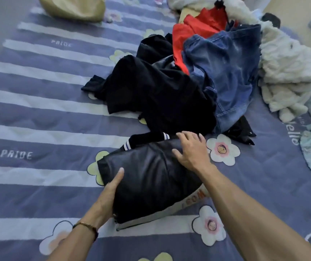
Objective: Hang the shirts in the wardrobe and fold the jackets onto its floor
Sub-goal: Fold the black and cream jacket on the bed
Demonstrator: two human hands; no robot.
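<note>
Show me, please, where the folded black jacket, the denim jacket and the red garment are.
folded black jacket [150, 178]: head view, middle of its shiny top face.
denim jacket [224, 72]: head view, its wide faded panel.
red garment [198, 25]: head view, its upper fold.

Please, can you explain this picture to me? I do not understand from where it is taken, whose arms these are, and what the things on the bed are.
There is no machine here. A person wears a camera on the head, so the one picture looks forward and down over that person's own two arms.

The surface is a bed with a purple striped cover printed with flowers. On it, close to the person, lies a folded black jacket with a shiny surface. The left hand grips its left edge, thumb on top. The right hand lies on its far right corner with the fingers spread.

Behind it is a heap of clothes not yet sorted: a black garment, a blue denim piece, something red and a white fluffy blanket. A tan pillow lies at the far end. No wardrobe shows in this picture.
</note>
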